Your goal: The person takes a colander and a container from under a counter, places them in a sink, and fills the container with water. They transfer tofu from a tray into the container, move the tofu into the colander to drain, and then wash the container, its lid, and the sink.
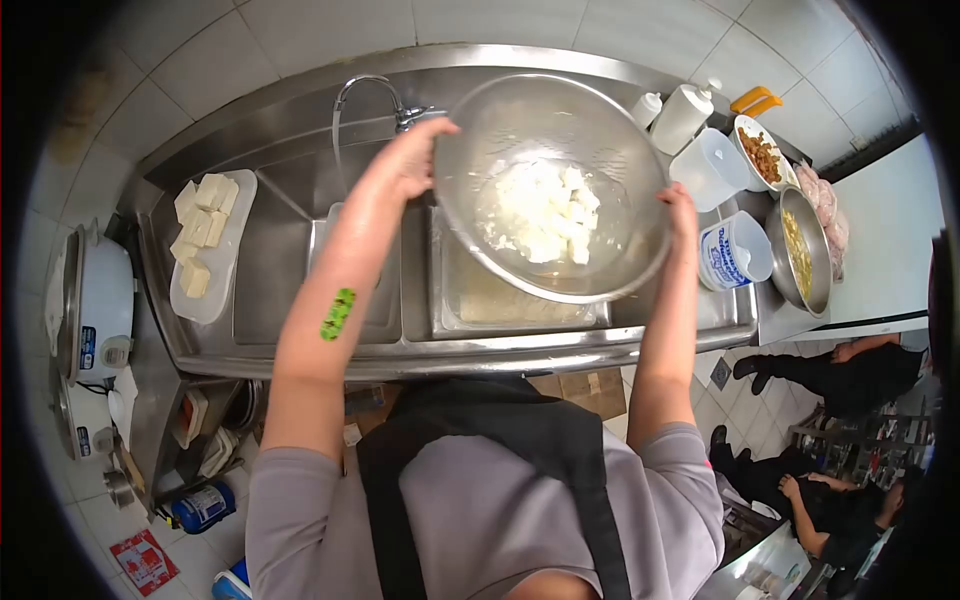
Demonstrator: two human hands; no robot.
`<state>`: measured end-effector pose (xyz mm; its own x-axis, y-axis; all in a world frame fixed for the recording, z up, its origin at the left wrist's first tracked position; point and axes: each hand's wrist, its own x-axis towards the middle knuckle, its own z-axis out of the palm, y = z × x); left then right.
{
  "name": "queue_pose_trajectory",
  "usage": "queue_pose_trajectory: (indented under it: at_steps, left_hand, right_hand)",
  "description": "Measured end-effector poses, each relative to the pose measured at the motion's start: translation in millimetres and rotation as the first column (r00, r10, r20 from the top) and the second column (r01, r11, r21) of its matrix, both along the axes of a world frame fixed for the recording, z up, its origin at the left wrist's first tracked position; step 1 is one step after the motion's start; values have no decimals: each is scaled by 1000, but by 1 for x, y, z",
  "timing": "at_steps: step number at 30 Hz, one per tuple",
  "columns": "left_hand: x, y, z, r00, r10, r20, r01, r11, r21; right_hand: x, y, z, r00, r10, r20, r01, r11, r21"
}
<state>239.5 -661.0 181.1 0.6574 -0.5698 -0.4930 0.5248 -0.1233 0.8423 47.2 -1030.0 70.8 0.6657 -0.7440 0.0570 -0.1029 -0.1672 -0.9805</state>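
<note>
Fingers of the left hand [412,160] are closed on the left rim of a large metal bowl [548,297], and those of the right hand [680,205] curl over its right rim, so each set is narrow around metal. Held up above the right part of the sink [270,310], the bowl carries a loose heap of white lumps [545,210], which lies near its middle. It hangs over a rectangular pan [441,300] in the sink.

I'd judge the step in hand to be holding or shifting the loaded bowl; any move of it calls for an even lift on both sides, with room left beside the clear tub [712,165] and the labelled tub [716,257] near the right hand. At the left end, white blocks [213,228] sit on a long white tray [223,270].

The bowl hides the pan's far side, and I can't tell how deep the liquid in the pan is. Some fingertips are out of sight at the rim, and what the lumps are made of is unclear.
</note>
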Motion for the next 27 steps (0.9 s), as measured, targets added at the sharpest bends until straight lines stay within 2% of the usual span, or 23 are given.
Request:
queue_pose_trajectory:
  at_steps: [1,4,6,7,9,11,18,21,25,27]
  left_hand:
    - [3,14,2,1000,12,10,-12,1000,9]
    - [25,42,-25,996,85,-32,-84,995,53]
    - [28,52,-29,995,-28,-97,35,997,66]
    - [27,52,-30,995,-25,-95,32,997,70]
    - [27,50,-34,994,11,-110,-4,998,66]
    - [29,54,-37,993,37,-109,-28,996,87]
    - [28,101,-19,986,148,-77,-139,984,111]
    - [18,112,-3,988,156,10,-156,985,78]
    - [1,115,20,980,178,94,-185,980,75]
    - [-1,119,24,973,162,167,-169,985,24]
  right_hand:
    - [11,26,-1,1000,-27,10,26,1000,17]
    - [26,47,-25,995,55,83,-73,968,241]
    - [26,46,-22,995,54,88,-76,960,270]
    - [25,47,-17,995,53,85,-76,952,295]
    - [27,45,-4,995,66,73,-84,958,274]
    - [36,42,7,992,123,39,-127,981,144]
    - [74,76,35,986,146,81,-152,986,73]
    - [81,88,34,980,172,100,-183,976,118]
    - [89,90,7,974,193,122,-215,953,212]
    - [91,91,-4,966,221,133,-244,950,194]
